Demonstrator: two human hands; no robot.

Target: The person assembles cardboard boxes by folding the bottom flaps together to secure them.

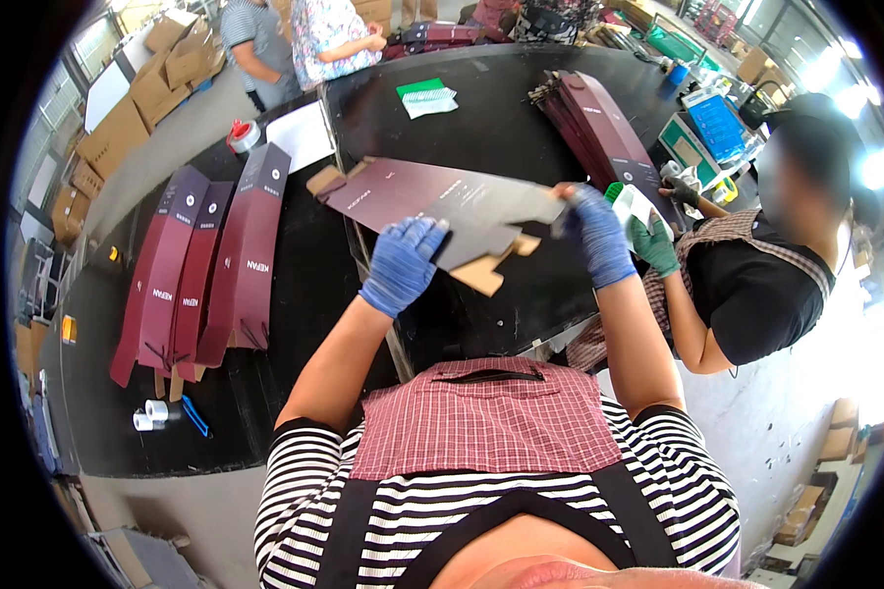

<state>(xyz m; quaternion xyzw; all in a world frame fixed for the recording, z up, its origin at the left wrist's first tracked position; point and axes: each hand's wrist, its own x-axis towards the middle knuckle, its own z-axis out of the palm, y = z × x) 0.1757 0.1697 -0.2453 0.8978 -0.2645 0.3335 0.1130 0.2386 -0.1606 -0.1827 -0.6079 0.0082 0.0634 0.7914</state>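
Observation:
A flattened maroon-to-grey printed cardboard box with bare brown end flaps is held over the black table in front of me. My left hand, in a blue knitted glove, grips its near edge with the fingers over the printed face. At the box's right end, my right hand, gloved the same way and slightly blurred, has its fingers closed on the edge. The underside of the box and my left thumb are hidden.
Maroon boxes lie at left, beside white tape rolls and a blue cutter. More boxes lie at far right. A co-worker's green-gloved hand is close to my right hand. A tape dispenser stands at far left.

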